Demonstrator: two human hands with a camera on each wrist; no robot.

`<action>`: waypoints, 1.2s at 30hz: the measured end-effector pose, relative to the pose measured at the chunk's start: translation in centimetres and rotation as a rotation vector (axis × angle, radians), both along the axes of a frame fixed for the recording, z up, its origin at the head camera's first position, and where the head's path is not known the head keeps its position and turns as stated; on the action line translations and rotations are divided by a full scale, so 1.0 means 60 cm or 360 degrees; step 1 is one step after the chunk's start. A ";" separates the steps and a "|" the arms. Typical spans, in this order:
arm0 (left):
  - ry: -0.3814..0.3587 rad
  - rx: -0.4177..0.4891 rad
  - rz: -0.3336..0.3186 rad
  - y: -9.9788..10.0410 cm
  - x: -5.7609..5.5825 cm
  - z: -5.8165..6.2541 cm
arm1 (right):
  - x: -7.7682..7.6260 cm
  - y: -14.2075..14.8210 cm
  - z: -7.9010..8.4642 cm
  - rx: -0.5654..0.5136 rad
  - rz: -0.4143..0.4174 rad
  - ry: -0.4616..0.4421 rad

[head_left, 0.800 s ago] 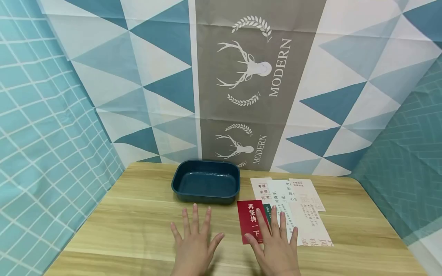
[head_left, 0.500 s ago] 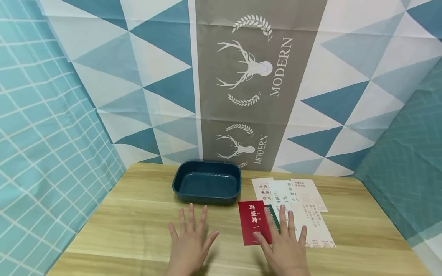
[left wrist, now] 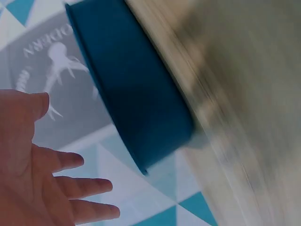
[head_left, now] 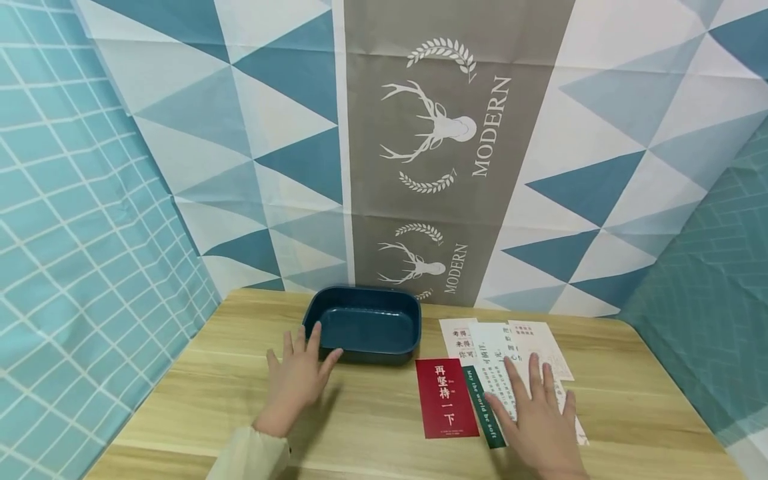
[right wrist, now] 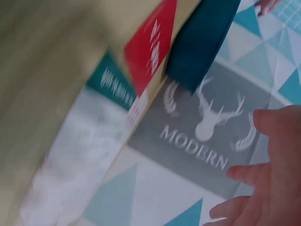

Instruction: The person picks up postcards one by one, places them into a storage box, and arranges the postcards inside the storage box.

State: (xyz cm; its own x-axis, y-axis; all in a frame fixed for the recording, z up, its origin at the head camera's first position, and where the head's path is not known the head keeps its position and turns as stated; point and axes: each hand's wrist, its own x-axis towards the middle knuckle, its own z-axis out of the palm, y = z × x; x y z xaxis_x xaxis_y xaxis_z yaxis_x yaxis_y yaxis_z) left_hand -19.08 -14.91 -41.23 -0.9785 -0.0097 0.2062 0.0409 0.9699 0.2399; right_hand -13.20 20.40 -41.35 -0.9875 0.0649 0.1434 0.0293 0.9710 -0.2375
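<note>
Wooden table [head_left: 198, 387]. Blue tray [head_left: 363, 330] near back edge, left of cards. Pale cards [head_left: 489, 343] overlap, right side. Left hand [head_left: 296, 375] spread, grasping nothing, beside tray. Right hand [head_left: 540, 420] likewise, over pale cards. Red card [head_left: 445, 403] flat between hands, green card [head_left: 483, 407] along its right edge.

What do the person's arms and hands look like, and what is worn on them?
The left sleeve is pale cream and stops short of the left hand. This hand and the right hand are bare, with no gloves or rings showing. No sleeve is in view on the right.
</note>
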 end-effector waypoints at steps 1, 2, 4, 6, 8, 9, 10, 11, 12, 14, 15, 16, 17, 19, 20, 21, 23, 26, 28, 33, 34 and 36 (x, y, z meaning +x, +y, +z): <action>-0.0003 0.0007 0.0008 -0.005 -0.010 0.001 | -0.004 0.009 0.003 0.0007 0.0002 0.0022; -0.0003 0.0008 0.0016 -0.011 -0.019 0.001 | -0.009 0.017 0.005 0.0017 0.0004 0.0048; -0.0001 0.0018 0.0036 -0.020 -0.035 0.000 | -0.016 0.032 0.008 0.0034 -0.0002 0.0085; -0.0019 0.0017 0.0055 -0.029 -0.049 -0.002 | -0.023 0.045 0.009 0.0051 -0.0014 0.0106; -0.0028 0.0017 0.0066 -0.033 -0.064 -0.005 | -0.028 0.058 0.007 0.0071 -0.0037 0.0104; -0.0030 0.0021 0.0071 -0.036 -0.070 -0.007 | -0.030 0.064 0.006 0.0078 -0.0051 0.0093; -0.0037 0.0023 0.0077 -0.038 -0.077 -0.009 | -0.032 0.069 0.005 0.0084 -0.0067 0.0073; -0.0034 0.0016 0.0084 -0.040 -0.083 -0.011 | -0.034 0.073 0.004 0.0090 -0.0083 0.0055; -0.0034 0.0008 0.0094 -0.042 -0.090 -0.014 | -0.036 0.077 0.003 0.0094 -0.0101 0.0033; -0.0040 0.0001 0.0116 -0.047 -0.101 -0.019 | -0.040 0.084 0.001 0.0086 -0.0128 -0.0032; -0.0049 0.0002 0.0128 -0.049 -0.106 -0.021 | -0.042 0.087 0.000 0.0082 -0.0139 -0.0058; -0.0057 0.0006 0.0141 -0.051 -0.110 -0.022 | -0.043 0.089 -0.002 0.0079 -0.0148 -0.0075; -0.0067 0.0014 0.0150 -0.053 -0.113 -0.023 | -0.044 0.091 -0.003 0.0077 -0.0155 -0.0087; -0.0099 0.0040 0.0163 -0.056 -0.119 -0.024 | -0.046 0.096 -0.006 0.0072 -0.0163 -0.0099; -0.0117 0.0053 0.0163 -0.057 -0.121 -0.024 | -0.047 0.098 -0.007 0.0071 -0.0163 -0.0096; -0.0131 0.0064 0.0159 -0.058 -0.123 -0.024 | -0.047 0.100 -0.008 0.0070 -0.0171 -0.0094; -0.0166 0.0086 0.0149 -0.061 -0.124 -0.027 | -0.048 0.103 -0.011 0.0065 -0.0177 -0.0102; -0.0214 0.0137 0.0131 -0.064 -0.127 -0.033 | -0.050 0.107 -0.015 0.0049 -0.0178 -0.0114; -0.0226 0.0170 0.0123 -0.066 -0.128 -0.036 | -0.050 0.111 -0.018 0.0043 -0.0172 -0.0113; -0.0174 0.0185 0.0102 -0.068 -0.133 -0.040 | -0.054 0.125 -0.028 0.0041 -0.0167 -0.0101; -0.0161 0.0184 0.0099 -0.068 -0.135 -0.040 | -0.055 0.128 -0.029 0.0035 -0.0174 -0.0118; -0.0140 0.0186 0.0098 -0.068 -0.136 -0.040 | -0.057 0.132 -0.030 0.0026 -0.0189 -0.0158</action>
